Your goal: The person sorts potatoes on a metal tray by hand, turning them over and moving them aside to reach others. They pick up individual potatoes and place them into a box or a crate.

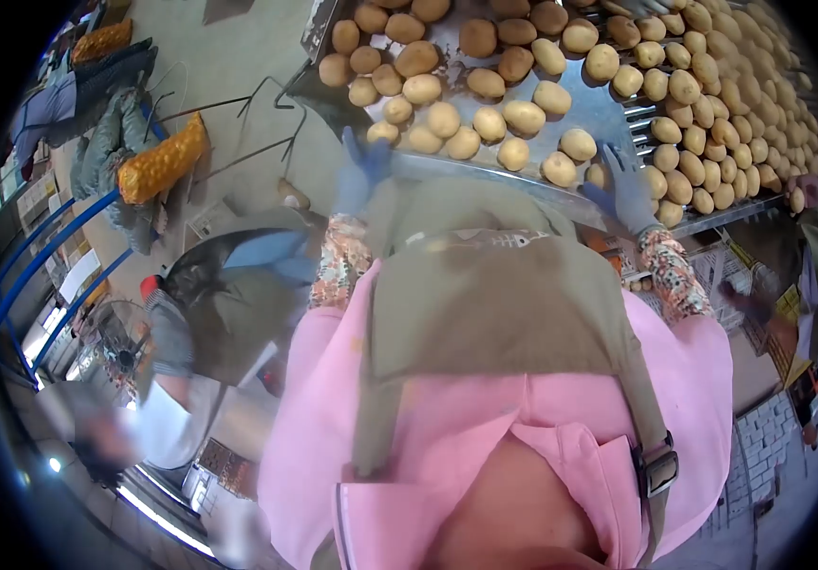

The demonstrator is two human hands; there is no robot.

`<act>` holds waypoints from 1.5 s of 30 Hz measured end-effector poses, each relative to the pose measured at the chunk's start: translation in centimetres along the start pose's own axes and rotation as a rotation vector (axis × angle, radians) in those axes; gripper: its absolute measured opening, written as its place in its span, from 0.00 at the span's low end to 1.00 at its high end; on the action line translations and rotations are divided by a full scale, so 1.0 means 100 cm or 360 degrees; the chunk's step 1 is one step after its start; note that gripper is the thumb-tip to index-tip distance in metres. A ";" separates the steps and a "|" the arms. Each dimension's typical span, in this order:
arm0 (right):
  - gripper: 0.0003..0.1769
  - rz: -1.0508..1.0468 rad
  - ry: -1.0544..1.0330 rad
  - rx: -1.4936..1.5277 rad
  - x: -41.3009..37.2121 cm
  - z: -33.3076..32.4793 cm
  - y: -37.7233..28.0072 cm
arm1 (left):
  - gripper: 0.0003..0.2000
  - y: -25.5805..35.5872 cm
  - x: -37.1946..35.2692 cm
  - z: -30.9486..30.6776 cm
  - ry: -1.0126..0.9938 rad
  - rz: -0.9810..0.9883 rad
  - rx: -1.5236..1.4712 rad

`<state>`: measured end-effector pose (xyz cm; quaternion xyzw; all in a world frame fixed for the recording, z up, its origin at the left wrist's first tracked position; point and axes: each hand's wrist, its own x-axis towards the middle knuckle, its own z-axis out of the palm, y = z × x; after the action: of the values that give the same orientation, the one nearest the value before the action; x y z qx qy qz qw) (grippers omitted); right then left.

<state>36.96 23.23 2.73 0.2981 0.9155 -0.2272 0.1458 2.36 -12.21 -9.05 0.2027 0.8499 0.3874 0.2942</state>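
Note:
My left hand (361, 176), in a blue glove, is at the near left corner of a metal tray (542, 182), fingers extended beside a potato (383, 132). At the tray's near right side, my right hand (625, 190) spreads its gloved fingers, empty, among the nearest potatoes. One potato (597, 176) shows just beside its thumb. Loose potatoes (523, 117) lie scattered over the tray in front of me. To the right, many more potatoes (713, 142) cover a slatted metal bed (639, 128).
Another person's hand (812, 190) holds a potato at the far right. A gloved hand (639, 8) reaches in at the top. On the left hangs a filled orange mesh bag (164, 163) near blue rails (57, 247) and metal rods (238, 103). A person (176, 380) is close at lower left.

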 end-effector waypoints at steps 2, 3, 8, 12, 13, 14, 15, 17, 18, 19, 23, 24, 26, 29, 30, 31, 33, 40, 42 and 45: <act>0.49 0.0112 -0.0032 0.0295 0.005 0.005 -0.013 | 0.27 0.011 0.009 0.004 -0.0247 -0.0122 -0.0090; 0.48 0.0177 0.0001 0.0180 0.012 0.002 -0.031 | 0.25 0.019 0.015 0.006 -0.0481 -0.0245 -0.0163; 0.43 0.0141 -0.0039 0.0221 0.065 0.040 -0.106 | 0.26 0.006 0.037 0.021 -0.0153 0.0654 0.0123; 0.38 0.0060 -0.0065 0.0310 0.097 0.061 -0.176 | 0.30 0.104 0.028 -0.002 0.0477 0.0426 0.0350; 0.35 0.0033 0.0114 0.0566 0.101 0.073 -0.184 | 0.32 0.105 0.029 -0.004 0.0346 0.0673 0.0622; 0.35 0.0039 0.0113 0.0555 0.103 0.070 -0.193 | 0.35 0.104 0.030 -0.005 0.0216 0.0921 0.0891; 0.33 -0.0083 0.0117 0.0533 0.107 0.065 -0.202 | 0.35 0.102 0.031 -0.007 0.0218 0.0922 0.0880; 0.27 -0.0297 0.0273 0.0740 0.114 0.077 -0.200 | 0.36 0.093 0.027 -0.014 -0.0012 0.0540 0.1079; 0.27 -0.0298 0.0280 0.0740 0.112 0.078 -0.189 | 0.36 0.089 0.028 -0.018 -0.0129 0.0350 0.1177; 0.28 -0.0221 0.0260 0.0916 0.107 0.076 -0.173 | 0.37 0.085 0.029 -0.022 -0.0088 0.0188 0.1239; 0.28 0.0083 0.0358 0.0535 0.064 0.062 -0.092 | 0.29 0.040 0.053 -0.034 0.0537 0.0276 0.0963; 0.27 0.0159 0.0345 0.0203 0.047 0.063 -0.075 | 0.29 0.063 0.051 -0.042 0.0521 0.0270 0.0956; 0.26 0.0272 0.0205 0.0433 0.020 0.081 -0.038 | 0.22 0.104 0.057 -0.052 0.0232 0.0808 0.0926; 0.25 0.0395 0.0107 0.0804 0.009 0.063 -0.051 | 0.20 0.108 0.070 -0.015 -0.0353 0.1168 0.0821; 0.25 0.0405 0.0155 0.0943 0.014 0.048 -0.067 | 0.22 0.106 0.074 0.004 -0.0602 0.1188 0.0804; 0.25 0.0418 0.0160 0.0939 0.026 0.035 -0.085 | 0.22 0.113 0.074 0.014 -0.0611 0.1196 0.0796; 0.24 0.0059 0.0247 0.0823 0.054 0.018 -0.131 | 0.26 0.124 0.074 0.027 -0.0520 0.1286 0.1237; 0.29 -0.0032 -0.0422 -0.0373 0.136 0.055 -0.233 | 0.29 0.100 0.056 0.011 -0.0166 0.0817 0.1187; 0.28 0.0039 -0.0441 -0.0276 0.142 0.053 -0.231 | 0.30 0.101 0.051 -0.001 -0.0218 0.0781 0.1038; 0.25 0.0027 -0.0393 0.0129 0.143 0.062 -0.200 | 0.29 0.110 0.040 -0.017 -0.0248 0.0428 0.0872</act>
<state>14.36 12.63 -1.74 0.2813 0.8781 -0.2978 0.2473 -0.45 -4.03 -1.03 0.4141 0.8631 0.1627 0.2390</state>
